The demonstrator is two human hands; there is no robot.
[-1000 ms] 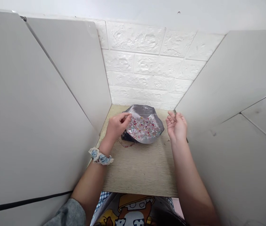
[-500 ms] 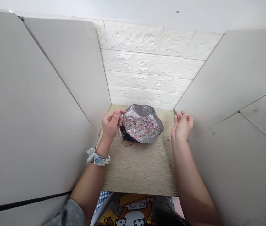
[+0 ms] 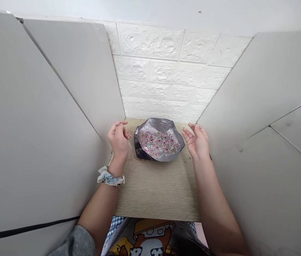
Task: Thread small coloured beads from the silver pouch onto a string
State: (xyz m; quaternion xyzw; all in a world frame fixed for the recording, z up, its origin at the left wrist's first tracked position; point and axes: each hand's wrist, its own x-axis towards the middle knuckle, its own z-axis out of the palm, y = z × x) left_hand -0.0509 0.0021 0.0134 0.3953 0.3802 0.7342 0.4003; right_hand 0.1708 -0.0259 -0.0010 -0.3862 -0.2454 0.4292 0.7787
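A foil-backed pouch with a clear front stands in the middle of the wooden surface, its many tiny pink, red, yellow and clear beads showing. Left of it, my left hand is closed in a pinch, with a faint strand just below the fingers. On the pouch's right, my right hand pinches a thin clear thread between thumb and forefinger, the other fingers loosely curled. The thread is too fine to follow all along. A few strung beads lie by the pouch's lower left edge.
Pale grey panels rise close on both sides of the narrow wooden tabletop. A white brick-patterned wall closes off the back. A blue scrunchie circles my left wrist.
My right hand has moved left, closer to the pouch. My left hand has shifted slightly left, away from it. The beaded strand that hung below the pouch is now mostly out of sight.
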